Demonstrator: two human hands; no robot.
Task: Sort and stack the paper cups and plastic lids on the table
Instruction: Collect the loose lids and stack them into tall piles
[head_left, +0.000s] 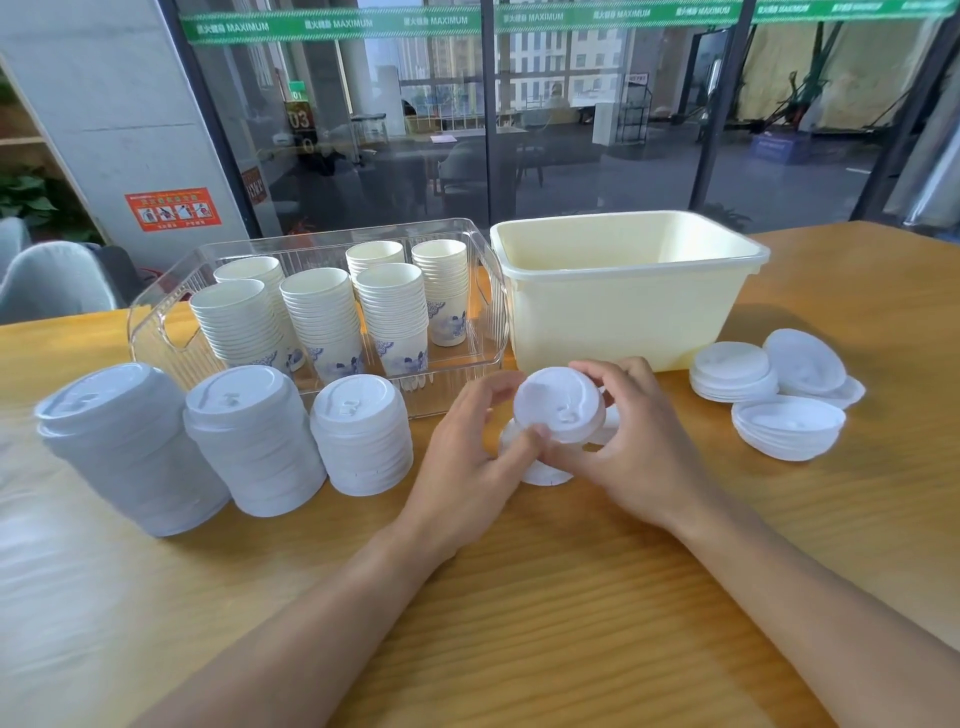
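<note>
Both hands meet over the middle of the wooden table (519, 597), just in front of the clear bin (156, 317) of stacked paper cups (322, 312); the left hand (467, 457) and the right hand (623, 457) pinch one white plastic lid (558, 402) by its rim, fingers curled round its far edge, thumbs meeting at its near edge. Under it a few more lids (540, 475) lie on the table, mostly hidden.

The step looks like seating this lid on those below; keep it level, dome up, centre the rim, then press lightly so it nests rather than tilts. Three tall lid stacks (249, 441) stand toward the left edge; unsorted lids (779, 395) lie toward the right, beside the empty cream tub (623, 312).
</note>
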